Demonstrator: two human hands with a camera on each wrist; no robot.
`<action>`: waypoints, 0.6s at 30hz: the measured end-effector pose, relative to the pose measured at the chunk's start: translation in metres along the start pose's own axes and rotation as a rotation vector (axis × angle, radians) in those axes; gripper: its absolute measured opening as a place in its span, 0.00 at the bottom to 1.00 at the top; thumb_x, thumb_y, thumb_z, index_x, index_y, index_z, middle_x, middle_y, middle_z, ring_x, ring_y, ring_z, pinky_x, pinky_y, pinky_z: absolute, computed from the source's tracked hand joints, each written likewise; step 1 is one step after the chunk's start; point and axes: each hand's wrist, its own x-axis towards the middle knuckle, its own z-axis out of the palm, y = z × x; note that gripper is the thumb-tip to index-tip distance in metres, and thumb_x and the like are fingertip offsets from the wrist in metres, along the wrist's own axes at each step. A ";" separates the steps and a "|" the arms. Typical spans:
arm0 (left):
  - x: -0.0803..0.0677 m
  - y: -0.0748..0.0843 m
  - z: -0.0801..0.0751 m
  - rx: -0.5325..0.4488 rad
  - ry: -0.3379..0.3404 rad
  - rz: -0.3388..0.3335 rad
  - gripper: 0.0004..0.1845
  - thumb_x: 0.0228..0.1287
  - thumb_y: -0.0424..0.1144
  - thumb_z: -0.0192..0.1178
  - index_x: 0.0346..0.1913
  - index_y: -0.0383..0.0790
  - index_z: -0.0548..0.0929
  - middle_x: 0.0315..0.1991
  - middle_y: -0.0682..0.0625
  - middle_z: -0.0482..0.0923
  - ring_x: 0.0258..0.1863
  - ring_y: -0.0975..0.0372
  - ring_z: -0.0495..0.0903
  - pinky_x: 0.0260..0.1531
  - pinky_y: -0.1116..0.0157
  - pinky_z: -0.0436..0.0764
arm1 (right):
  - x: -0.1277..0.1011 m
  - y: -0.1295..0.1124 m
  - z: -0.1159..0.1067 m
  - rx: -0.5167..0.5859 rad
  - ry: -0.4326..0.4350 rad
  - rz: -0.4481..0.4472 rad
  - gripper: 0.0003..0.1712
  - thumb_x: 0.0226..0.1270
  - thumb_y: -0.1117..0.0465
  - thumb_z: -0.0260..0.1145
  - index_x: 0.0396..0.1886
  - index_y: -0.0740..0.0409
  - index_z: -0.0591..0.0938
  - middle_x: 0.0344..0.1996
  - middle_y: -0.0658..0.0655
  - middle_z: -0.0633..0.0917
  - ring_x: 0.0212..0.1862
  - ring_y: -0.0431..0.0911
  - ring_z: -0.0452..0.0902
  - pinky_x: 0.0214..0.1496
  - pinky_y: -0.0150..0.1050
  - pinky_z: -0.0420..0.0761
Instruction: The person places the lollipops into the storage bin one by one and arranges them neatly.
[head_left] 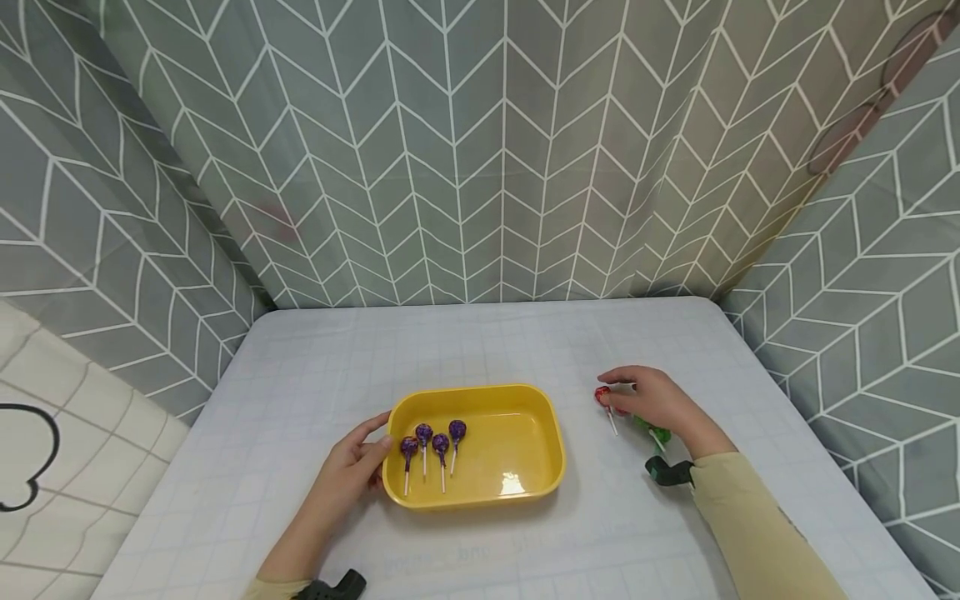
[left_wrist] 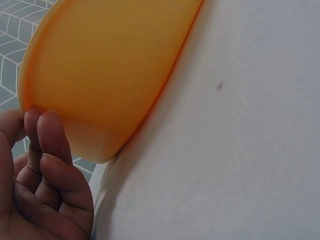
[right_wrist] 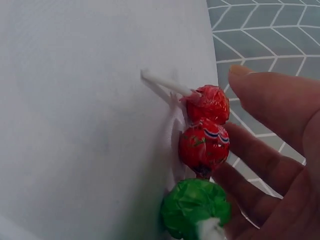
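From the head camera: lying on the white table (head_left: pixel 300 392), a yellow tray (head_left: pixel 517 483) near the front middle, holding four purple lollipops (head_left: pixel 432 442) in a row along its left end, its right part bare; left hand (head_left: pixel 352 475) resting against the tray's left rim with fingers only lightly bent, gripping nothing; right hand (head_left: pixel 652 400) lying to the right of the tray, well apart from it, fingers arching over a red lollipop (head_left: pixel 602 394) with something green (head_left: pixel 652 432) under the palm; showing bare cloth behind the tray up to the patterned curtain (head_left: pixel 480 150) and between the tray and right hand. From the left wrist: fingertips (left_wrist: pixel 50 130) touching the tray's outer wall (left_wrist: pixel 110 75), bare table to the right. From the right wrist: two red lollipops (right_wrist: pixel 205 125) and one green lollipop (right_wrist: pixel 195 207) lying touching in a line by the table's edge, fingers (right_wrist: pixel 260 150) curving beside them, touching the lower ones, not yet closing round any; lying open.
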 end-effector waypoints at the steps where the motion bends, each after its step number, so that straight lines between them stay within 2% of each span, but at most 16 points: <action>1: 0.000 0.000 0.000 0.000 0.002 0.000 0.26 0.71 0.54 0.58 0.69 0.59 0.70 0.29 0.42 0.82 0.23 0.53 0.77 0.24 0.62 0.80 | 0.000 -0.001 0.001 -0.011 0.001 -0.002 0.25 0.64 0.51 0.71 0.58 0.56 0.82 0.55 0.59 0.82 0.40 0.46 0.80 0.54 0.54 0.77; 5: 0.000 0.001 0.000 0.003 0.004 -0.005 0.25 0.71 0.54 0.59 0.68 0.59 0.70 0.29 0.42 0.82 0.23 0.53 0.77 0.24 0.62 0.80 | 0.001 -0.004 0.003 -0.083 0.004 0.001 0.25 0.64 0.51 0.72 0.58 0.57 0.82 0.55 0.60 0.82 0.55 0.56 0.75 0.60 0.59 0.72; 8: 0.000 0.000 0.000 0.007 0.005 -0.006 0.25 0.70 0.54 0.59 0.68 0.59 0.71 0.29 0.42 0.82 0.24 0.53 0.77 0.25 0.62 0.80 | 0.003 -0.005 0.004 -0.116 0.003 0.017 0.25 0.64 0.52 0.72 0.58 0.57 0.83 0.54 0.59 0.82 0.61 0.59 0.71 0.62 0.61 0.69; 18: -0.001 0.000 -0.001 -0.001 0.003 -0.011 0.24 0.71 0.53 0.58 0.68 0.60 0.70 0.30 0.42 0.82 0.24 0.52 0.77 0.25 0.62 0.80 | 0.004 -0.009 0.008 -0.169 -0.013 -0.005 0.24 0.64 0.52 0.72 0.57 0.59 0.83 0.52 0.59 0.83 0.55 0.57 0.75 0.60 0.58 0.72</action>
